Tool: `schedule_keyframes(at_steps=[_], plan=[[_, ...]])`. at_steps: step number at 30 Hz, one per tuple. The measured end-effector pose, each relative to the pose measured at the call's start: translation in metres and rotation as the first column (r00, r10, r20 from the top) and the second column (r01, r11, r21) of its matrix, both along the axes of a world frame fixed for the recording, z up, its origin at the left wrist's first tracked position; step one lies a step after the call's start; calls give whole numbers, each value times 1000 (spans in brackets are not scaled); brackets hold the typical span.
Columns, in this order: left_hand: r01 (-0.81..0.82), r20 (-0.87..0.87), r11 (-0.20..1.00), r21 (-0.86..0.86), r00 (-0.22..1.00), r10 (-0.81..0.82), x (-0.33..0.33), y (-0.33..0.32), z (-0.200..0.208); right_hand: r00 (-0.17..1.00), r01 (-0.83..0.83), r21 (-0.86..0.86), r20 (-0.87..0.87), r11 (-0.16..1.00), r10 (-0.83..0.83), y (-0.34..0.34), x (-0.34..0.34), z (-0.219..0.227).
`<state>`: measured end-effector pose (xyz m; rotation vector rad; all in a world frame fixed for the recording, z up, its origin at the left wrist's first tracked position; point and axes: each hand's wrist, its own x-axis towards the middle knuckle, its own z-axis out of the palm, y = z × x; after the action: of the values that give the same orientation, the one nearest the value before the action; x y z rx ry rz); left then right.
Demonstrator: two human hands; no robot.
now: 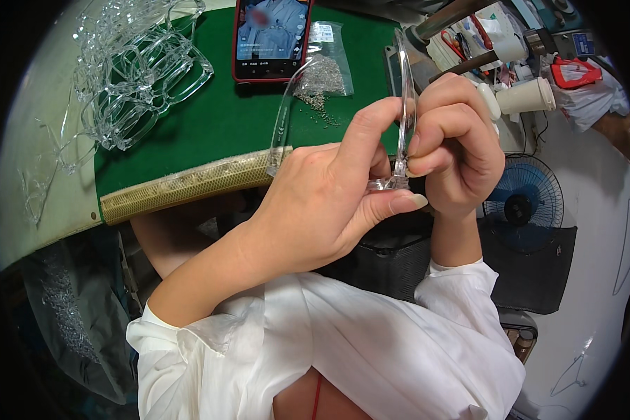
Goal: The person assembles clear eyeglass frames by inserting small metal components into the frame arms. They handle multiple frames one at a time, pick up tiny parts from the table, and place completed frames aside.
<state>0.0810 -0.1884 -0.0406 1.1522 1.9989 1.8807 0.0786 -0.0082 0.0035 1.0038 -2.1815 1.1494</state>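
Head view: both hands (308, 203) (462, 143) hold clear glasses (407, 84), apparently hinge-side.

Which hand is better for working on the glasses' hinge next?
Probably the right hand: its fingertips are pinched beside the hinge, while the left hand seems busy holding the clear glasses.

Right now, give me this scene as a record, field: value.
Left hand: holding clear eyeglass frame near a hinge
Right hand: fingers bent at that hinge; exact grip unclear
Surface: green mat
Upper left: pile of clear eyeglass frames
On mat: red-cased phone, screen lit; plastic bag, tiny metal parts beside it
Right: blue-bladed fan
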Motion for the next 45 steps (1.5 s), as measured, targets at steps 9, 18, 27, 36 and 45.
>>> schedule_keyframes(at_steps=[9, 18, 27, 36, 45], plan=[[109, 204, 986, 122, 970, -133, 1, -1, 1, 999, -33, -50, -17, 998, 32, -1, 0, -6], [108, 238, 986, 129, 962, -136, 1, 0, -1, 994, -82, -208, 58, 975, 96, -1, 1, -16], [13, 74, 985, 174, 997, -27, -14, 25, 2, 892, 195, -503, 448, 842, 61, -4, 21, -21], [-308, -591, 951, -16, 770, 240, -50, 87, 13, 905, 307, -500, 415, 810, -87, 61, 4, 5], [-362, -630, 918, -161, 754, 187, -70, 153, 28, 866, 467, -510, 428, 722, -258, 121, -24, 16]])
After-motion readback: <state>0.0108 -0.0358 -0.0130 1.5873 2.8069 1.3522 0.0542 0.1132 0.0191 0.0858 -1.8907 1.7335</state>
